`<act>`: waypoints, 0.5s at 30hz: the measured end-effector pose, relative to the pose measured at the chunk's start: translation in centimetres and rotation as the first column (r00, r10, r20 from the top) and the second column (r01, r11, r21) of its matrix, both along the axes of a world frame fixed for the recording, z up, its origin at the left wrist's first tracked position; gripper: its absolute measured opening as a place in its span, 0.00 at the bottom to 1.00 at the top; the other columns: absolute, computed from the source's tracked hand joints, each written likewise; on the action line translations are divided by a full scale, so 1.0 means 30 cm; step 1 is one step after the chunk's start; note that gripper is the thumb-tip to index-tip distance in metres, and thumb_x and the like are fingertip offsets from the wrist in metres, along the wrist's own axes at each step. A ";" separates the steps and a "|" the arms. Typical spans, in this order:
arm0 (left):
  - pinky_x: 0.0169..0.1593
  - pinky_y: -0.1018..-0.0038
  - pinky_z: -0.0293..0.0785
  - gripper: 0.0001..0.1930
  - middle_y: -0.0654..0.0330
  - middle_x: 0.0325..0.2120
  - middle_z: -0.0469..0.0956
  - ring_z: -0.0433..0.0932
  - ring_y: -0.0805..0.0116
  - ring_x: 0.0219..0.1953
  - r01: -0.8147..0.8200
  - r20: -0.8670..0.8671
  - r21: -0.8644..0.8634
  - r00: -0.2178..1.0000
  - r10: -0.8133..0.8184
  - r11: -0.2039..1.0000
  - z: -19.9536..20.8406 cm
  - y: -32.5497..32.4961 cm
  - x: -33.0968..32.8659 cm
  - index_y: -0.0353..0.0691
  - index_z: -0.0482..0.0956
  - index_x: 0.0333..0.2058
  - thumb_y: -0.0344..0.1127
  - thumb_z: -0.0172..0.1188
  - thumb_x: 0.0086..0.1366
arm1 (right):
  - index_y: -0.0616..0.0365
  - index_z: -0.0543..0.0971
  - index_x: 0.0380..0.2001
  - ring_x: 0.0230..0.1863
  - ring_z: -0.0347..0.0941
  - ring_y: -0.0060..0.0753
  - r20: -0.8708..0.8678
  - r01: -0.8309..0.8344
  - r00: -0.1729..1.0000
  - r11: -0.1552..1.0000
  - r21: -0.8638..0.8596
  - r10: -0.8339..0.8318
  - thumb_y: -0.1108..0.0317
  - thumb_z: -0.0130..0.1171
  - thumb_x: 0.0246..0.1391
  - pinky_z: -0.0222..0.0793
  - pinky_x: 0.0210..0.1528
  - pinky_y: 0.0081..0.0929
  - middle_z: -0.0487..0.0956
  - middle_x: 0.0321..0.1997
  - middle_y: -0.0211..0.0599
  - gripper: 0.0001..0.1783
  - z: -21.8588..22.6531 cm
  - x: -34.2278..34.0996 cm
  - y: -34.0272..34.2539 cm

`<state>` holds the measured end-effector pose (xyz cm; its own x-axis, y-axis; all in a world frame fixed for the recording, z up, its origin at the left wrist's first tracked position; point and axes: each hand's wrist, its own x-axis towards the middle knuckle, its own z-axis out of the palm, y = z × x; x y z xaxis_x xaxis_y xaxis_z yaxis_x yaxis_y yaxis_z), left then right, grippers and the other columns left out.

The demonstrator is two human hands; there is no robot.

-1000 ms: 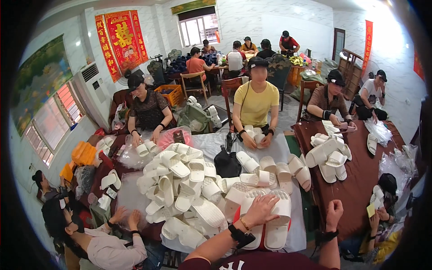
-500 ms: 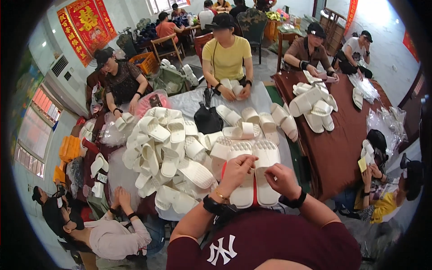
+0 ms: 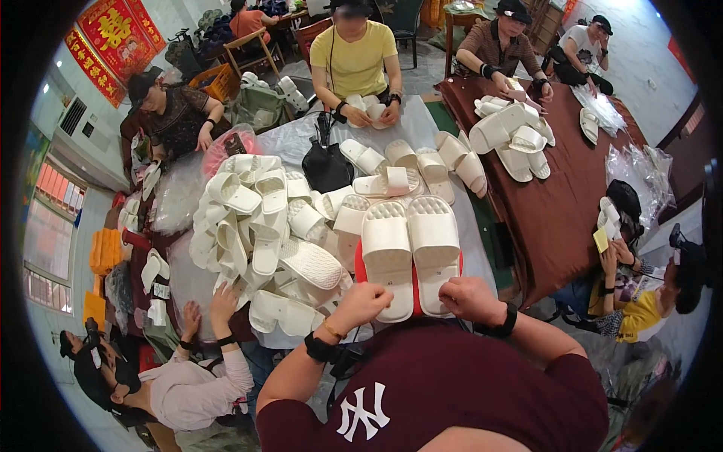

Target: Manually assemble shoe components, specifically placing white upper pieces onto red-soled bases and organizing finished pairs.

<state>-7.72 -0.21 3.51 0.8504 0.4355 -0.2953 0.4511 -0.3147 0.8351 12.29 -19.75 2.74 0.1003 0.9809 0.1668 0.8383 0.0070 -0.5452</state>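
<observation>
A pair of white slippers (image 3: 411, 260) lies side by side in front of me, toes pointing away, on a red thing (image 3: 415, 301) that shows between and beside them. My left hand (image 3: 364, 303) is closed, its fingertips at the left slipper's heel end near the outer edge. My right hand (image 3: 471, 299) is closed in the same way at the right slipper's outer edge. Whatever either hand pinches, if anything, is hidden. To the left rises a heap of white slippers (image 3: 263, 226); several more white slippers (image 3: 392, 181) lie just beyond the pair.
A black bag (image 3: 328, 166) stands on the grey-covered table (image 3: 476, 248). Opposite, a person in yellow (image 3: 354, 60) holds slippers. At the lower left, a person's hands (image 3: 215, 313) reach to the heap. A brown-covered table (image 3: 557, 233) with slippers and clear bags stands at right.
Both my hands have drawn back toward me, from above the slippers' straps to their heel ends. The view has shifted. The person at lower left has parted their hands and reached to the heap.
</observation>
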 end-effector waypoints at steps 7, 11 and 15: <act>0.25 0.75 0.69 0.17 0.60 0.14 0.76 0.72 0.75 0.17 -0.295 -0.037 -0.114 0.955 0.293 0.949 0.002 0.089 -0.043 0.33 0.81 0.24 0.42 0.55 0.62 | 0.55 0.75 0.26 0.28 0.74 0.47 0.006 0.041 0.999 0.992 -0.122 -0.041 0.70 0.57 0.43 0.69 0.29 0.41 0.75 0.24 0.39 0.04 -0.032 0.035 0.000; 0.21 0.80 0.63 0.16 0.66 0.15 0.74 0.66 0.80 0.15 -0.319 0.025 -0.462 0.928 0.372 0.827 0.048 0.077 -0.019 0.35 0.80 0.25 0.41 0.55 0.65 | 0.55 0.76 0.31 0.31 0.75 0.48 -0.044 0.207 0.977 0.977 -0.042 -0.209 0.71 0.56 0.45 0.71 0.32 0.41 0.77 0.27 0.40 0.07 0.005 0.024 0.061; 0.19 0.83 0.60 0.16 0.68 0.15 0.71 0.64 0.83 0.14 -0.337 -0.032 -0.492 0.928 0.370 0.803 0.031 0.036 -0.007 0.36 0.79 0.25 0.43 0.55 0.65 | 0.57 0.76 0.41 0.34 0.76 0.48 -0.179 0.112 0.979 0.993 0.046 -0.102 0.72 0.55 0.48 0.72 0.36 0.38 0.78 0.31 0.44 0.14 -0.006 0.002 0.102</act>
